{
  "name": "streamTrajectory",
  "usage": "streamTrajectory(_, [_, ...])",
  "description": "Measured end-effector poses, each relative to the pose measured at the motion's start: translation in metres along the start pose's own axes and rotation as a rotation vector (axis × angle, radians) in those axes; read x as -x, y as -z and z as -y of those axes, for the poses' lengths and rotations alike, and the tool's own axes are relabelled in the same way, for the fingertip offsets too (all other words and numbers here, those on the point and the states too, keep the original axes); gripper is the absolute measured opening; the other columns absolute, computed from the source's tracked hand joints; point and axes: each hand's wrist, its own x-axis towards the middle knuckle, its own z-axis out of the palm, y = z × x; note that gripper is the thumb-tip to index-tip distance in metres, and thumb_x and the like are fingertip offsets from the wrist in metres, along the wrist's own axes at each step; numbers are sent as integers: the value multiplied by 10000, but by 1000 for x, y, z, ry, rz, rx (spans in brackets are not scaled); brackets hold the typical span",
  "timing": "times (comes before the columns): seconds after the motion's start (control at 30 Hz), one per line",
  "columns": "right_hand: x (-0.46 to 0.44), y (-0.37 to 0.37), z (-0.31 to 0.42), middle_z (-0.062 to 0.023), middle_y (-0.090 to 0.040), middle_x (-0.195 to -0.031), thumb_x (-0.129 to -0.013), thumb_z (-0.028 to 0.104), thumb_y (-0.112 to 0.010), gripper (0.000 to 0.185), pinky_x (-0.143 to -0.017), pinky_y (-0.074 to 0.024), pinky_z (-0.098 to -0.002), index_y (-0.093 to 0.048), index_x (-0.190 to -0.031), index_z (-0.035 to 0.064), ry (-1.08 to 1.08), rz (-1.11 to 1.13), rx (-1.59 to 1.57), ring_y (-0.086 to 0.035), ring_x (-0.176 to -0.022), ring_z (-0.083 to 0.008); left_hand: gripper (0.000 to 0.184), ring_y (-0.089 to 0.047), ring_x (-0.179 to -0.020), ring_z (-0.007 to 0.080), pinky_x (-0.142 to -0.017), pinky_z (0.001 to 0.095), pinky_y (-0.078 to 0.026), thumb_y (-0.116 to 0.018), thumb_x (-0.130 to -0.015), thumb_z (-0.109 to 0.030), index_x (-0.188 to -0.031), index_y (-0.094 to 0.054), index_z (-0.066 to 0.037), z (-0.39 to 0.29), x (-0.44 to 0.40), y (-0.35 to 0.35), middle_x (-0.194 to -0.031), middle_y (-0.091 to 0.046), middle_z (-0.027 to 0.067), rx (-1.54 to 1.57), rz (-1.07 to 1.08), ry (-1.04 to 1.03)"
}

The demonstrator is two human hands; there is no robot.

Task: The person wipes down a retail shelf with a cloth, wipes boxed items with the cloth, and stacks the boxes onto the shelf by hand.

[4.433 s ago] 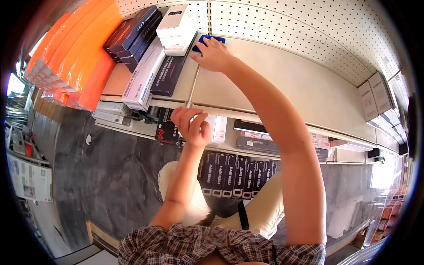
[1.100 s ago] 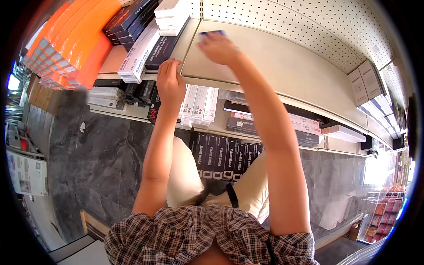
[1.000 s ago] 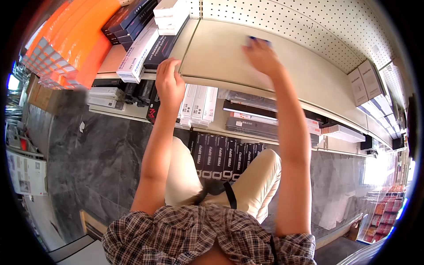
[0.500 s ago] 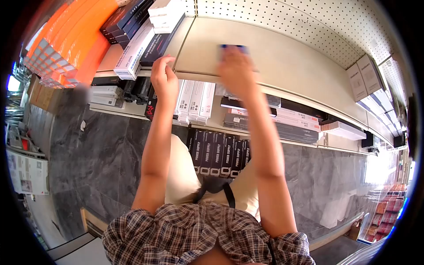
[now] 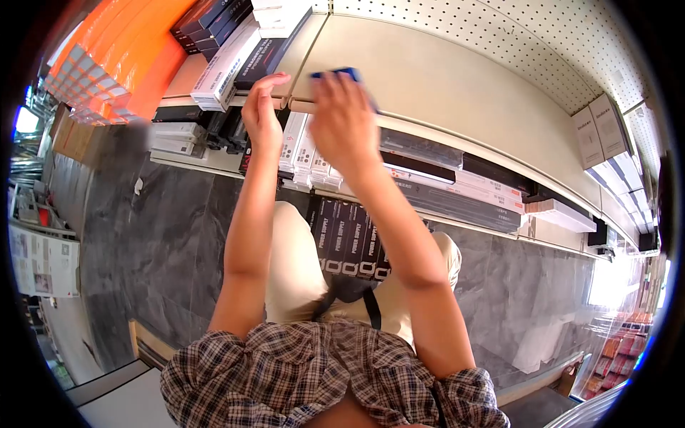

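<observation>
A dark blue cloth [image 5: 347,73] lies under my right hand [image 5: 344,125], which presses it to the cream shelf board [image 5: 442,93] close to the front edge and the board's left end. Only the cloth's rim shows past my fingers, and the hand is slightly blurred. My left hand [image 5: 264,118] is at the shelf's front edge, its fingers extended and loosely curved, with nothing in them. Just beyond it sits a black box lettered as a magnetic track power supply [image 5: 267,60].
White boxes [image 5: 227,64] and an orange wrapped stack [image 5: 114,57] stand at left. Long boxes [image 5: 457,196] fill the lower shelf; black power supply boxes [image 5: 342,235] stand below, between my knees. White cartons [image 5: 599,132] stand at the right end before a perforated back panel [image 5: 499,36].
My right hand has slid left along the shelf with the blue cloth, nearer my left hand. The left hand stays near the shelf edge. The view has shifted slightly.
</observation>
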Motion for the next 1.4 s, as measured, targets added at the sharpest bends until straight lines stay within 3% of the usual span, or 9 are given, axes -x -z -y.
streamTrajectory(0.27, [56,74,-68,-147,-430,-1340,-885,289,-435,480,-1069,-237,-424,-441,-1291,33,-492,18,460,-336,-1278,-305,292,-579,-929,236,-822,324,-434,-390,-931,-161,-886,-624,8,-11,3,-13,-933,-619,129,-153,-1,-15])
streamTrajectory(0.47, [-3,-9,37,-103,-466,-1304,-796,248,-503,475,-1062,-261,-415,-489,-1237,69,4,-7,-56,-400,-1223,-282,335,-576,-929,238,-869,330,-408,-353,-926,-176,-875,-621,20,-24,-3,-4,-939,-632,132,-147,-66,11])
streamTrajectory(0.63, [49,47,-64,-116,-457,-1318,-852,293,-441,478,-1082,-221,-423,-469,-1270,64,-242,5,-103,-362,-1263,-284,203,-578,-899,236,-826,323,-429,-395,-823,1,-861,-595,5,-40,4,-30,-897,-621,113,-169,-63,-74])
streamTrajectory(0.8, [146,159,-240,-117,-446,-1338,-919,329,-346,477,-1086,-219,-411,-455,-1281,38,-576,-46,529,-350,-1282,-288,141,-574,-849,289,-794,388,-445,-492,-725,37,-818,-580,-22,-72,17,-123,-815,-601,112,-204,246,-340])
streamTrajectory(0.9, [138,162,-237,-122,-428,-1354,-926,335,-316,493,-1096,-191,-407,-437,-1299,35,-652,11,551,-335,-1295,-275,140,-571,-843,292,-786,389,-447,-498,-728,46,-820,-578,-23,-83,28,-165,-805,-600,106,-191,320,-352])
streamTrajectory(1.07, [54,88,-146,-174,-464,-1302,-876,281,-395,447,-1049,-286,-428,-501,-1216,11,-77,121,-91,-378,-1258,-314,139,-564,-830,298,-757,365,-447,-482,-771,57,-825,-586,-18,-84,21,-209,-829,-606,123,-180,141,-209])
streamTrajectory(1.23, [90,96,-268,-153,-494,-1281,-933,331,-353,452,-1075,-231,-409,-499,-1210,5,-52,132,466,-431,-1219,-294,94,-552,-844,296,-754,380,-438,-483,-822,-16,-833,-577,-24,-69,19,-212,-838,-610,106,-417,51,-46])
streamTrajectory(1.3, [110,147,-338,-138,-241,-1461,-932,490,-246,654,-1116,-83,-402,-260,-1394,28,-634,491,281,-208,-1360,-265,88,-553,-854,298,-762,384,-440,-489,-812,-7,-827,-573,-24,-72,23,-216,-836,-610,106,-457,53,-132])
streamTrajectory(1.4, [91,178,-340,-141,-218,-1469,-921,491,-263,671,-1116,-97,-394,-228,-1405,27,-835,508,363,-155,-1374,-264,77,-555,-876,304,-784,391,-443,-501,-791,14,-819,-564,-19,-71,23,-221,-839,-607,111,-508,55,-241])
